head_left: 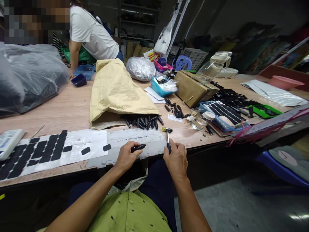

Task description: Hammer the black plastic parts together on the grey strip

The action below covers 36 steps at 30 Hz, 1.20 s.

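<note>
My left hand (127,156) is closed round a black tapered handle-like piece (139,147), its narrow end pointing right above the grey board (149,139). In my right hand (177,160) is a small hammer (167,137), gripped by its black handle, the head with a yellowish face raised over the board's right end. Several similar black pieces (145,122) lie at the mouth of a beige sack (116,87) just beyond the board. To the left, a white sheet (79,137) carries rows of black rounded patches (59,145).
A white box-like object (11,141) and a large plastic bag (31,77) stand at the left. Rightward are a cardboard box (190,88), a blue basket (217,124) and a green tray (265,110). A person in a white shirt (93,33) leans over the table's far side.
</note>
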{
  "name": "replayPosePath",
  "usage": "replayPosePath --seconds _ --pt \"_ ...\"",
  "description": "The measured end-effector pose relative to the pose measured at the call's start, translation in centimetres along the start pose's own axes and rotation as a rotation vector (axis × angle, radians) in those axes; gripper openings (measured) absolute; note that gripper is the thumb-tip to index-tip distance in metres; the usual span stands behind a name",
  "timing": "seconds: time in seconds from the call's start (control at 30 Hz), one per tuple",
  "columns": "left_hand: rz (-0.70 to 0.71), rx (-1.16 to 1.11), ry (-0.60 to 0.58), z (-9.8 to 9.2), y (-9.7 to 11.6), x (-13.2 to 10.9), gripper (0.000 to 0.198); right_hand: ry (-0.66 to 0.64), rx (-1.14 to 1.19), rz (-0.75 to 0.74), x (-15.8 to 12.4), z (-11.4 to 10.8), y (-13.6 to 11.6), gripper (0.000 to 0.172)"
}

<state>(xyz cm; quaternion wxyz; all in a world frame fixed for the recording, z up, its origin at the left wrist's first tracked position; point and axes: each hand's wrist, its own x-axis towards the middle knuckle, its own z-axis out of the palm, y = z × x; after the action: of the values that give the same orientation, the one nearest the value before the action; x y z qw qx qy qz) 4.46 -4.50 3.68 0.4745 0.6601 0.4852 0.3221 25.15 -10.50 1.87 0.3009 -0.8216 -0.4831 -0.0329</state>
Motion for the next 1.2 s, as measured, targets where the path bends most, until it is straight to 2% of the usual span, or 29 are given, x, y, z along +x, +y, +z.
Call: replayPosePath --seconds 0.07,0.2,0.27,0.4,0.53,0.63,0.87,0.97,1.2 --pt "-0.024 -0.028 -0.021 0.1 0.3 -0.4 0.019 -0.049 0.293 -0.010 -0.6 -0.4 -0.7 0.042" --pt "-0.051 -0.097 -0.074 0.5 0.8 -1.2 0.022 -0.493 0.925 0.157 -2.1 -0.7 -2.9 0.058" --pt "-0.062 -0.165 -0.120 0.7 1.0 -1.6 0.025 -0.623 1.104 0.223 -2.8 -0.4 -3.8 0.060" --pt "-0.113 -0.356 -0.173 0.8 1.1 -2.5 0.029 -0.724 1.259 0.304 -3.7 0.0 -4.6 0.043" --pt "-0.194 -0.430 -0.167 0.6 1.0 -3.2 0.029 -0.745 1.319 0.339 -4.1 0.1 -4.7 0.037" --pt "-0.200 -0.338 -0.193 0.4 1.3 -3.7 0.027 -0.750 1.346 0.328 -4.2 0.1 -4.7 0.036" --pt "-0.006 -0.062 -0.192 0.3 2.0 -4.9 0.018 -0.782 1.300 0.203 -4.6 0.4 -3.8 0.031" --pt "0.072 0.037 -0.170 0.5 1.8 -5.0 0.016 -0.714 1.261 0.109 -4.6 0.3 -3.6 0.024" --pt "0.257 0.186 -0.065 0.6 1.6 -5.2 0.014 -0.467 1.106 -0.211 -5.0 -0.7 -4.3 0.012"
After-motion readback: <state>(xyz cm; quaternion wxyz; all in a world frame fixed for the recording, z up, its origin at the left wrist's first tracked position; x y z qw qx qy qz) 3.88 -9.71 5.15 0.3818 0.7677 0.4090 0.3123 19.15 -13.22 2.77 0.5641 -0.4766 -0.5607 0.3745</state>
